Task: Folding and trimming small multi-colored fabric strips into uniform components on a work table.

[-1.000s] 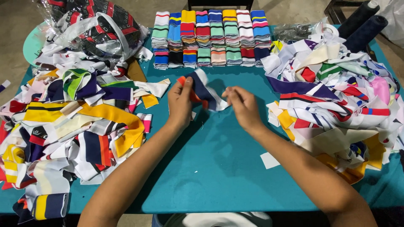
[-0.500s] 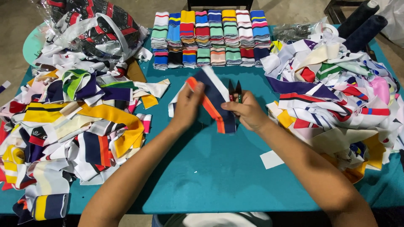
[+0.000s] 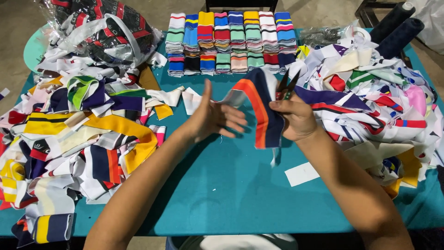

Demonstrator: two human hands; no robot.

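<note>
Head view: right hand (image 3: 296,119) pinches a navy-and-orange strip (image 3: 261,109) plus small snips (image 3: 285,86) – left hand (image 3: 213,116) spread flat, just beside the strip, above the teal table (image 3: 222,194)

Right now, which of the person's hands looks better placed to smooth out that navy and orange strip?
Probably the left hand: it is open and empty beside the navy and orange strip. The right hand already grips the strip and small snips.
</note>
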